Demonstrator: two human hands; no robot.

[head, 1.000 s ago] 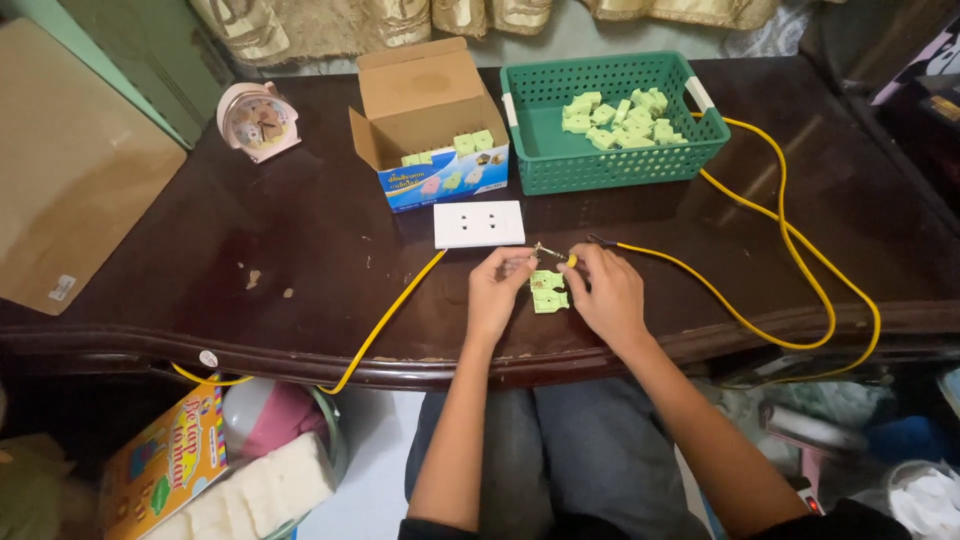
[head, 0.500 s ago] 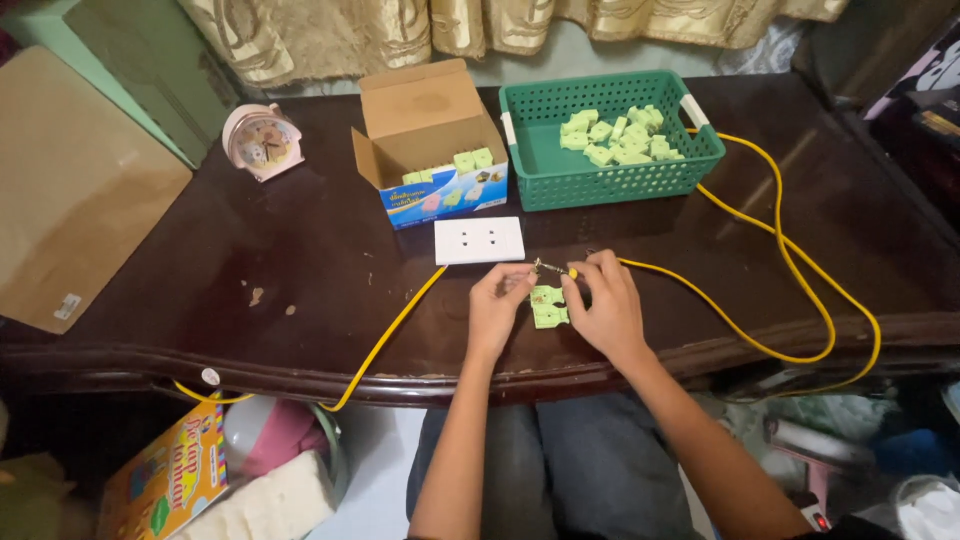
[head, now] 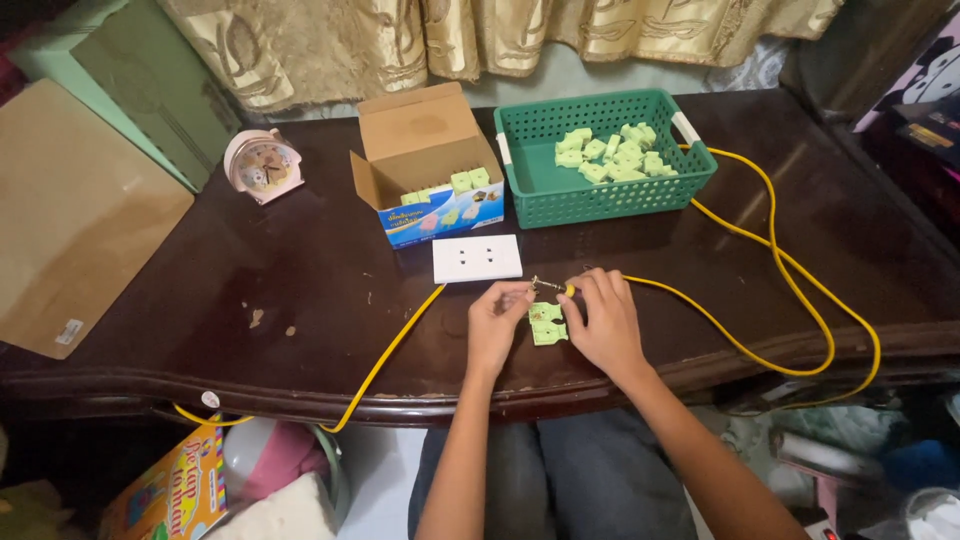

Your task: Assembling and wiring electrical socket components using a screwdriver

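We're mid-wiring: left hand (head: pixel 497 325) pinches the green plug piece (head: pixel 547 323) just below the white socket plate (head: pixel 477 259), right hand (head: pixel 605 318) pinches the yellow cable's (head: pixel 760 345) stripped end; seating it probably needs fine alignment.

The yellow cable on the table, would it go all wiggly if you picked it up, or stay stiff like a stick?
Probably wiggly. The yellow cable lies in loose loops and hangs over the table edge, so it likely bends and droops. It looks thin, so probably light. Pulled, it might drag against the green basket.
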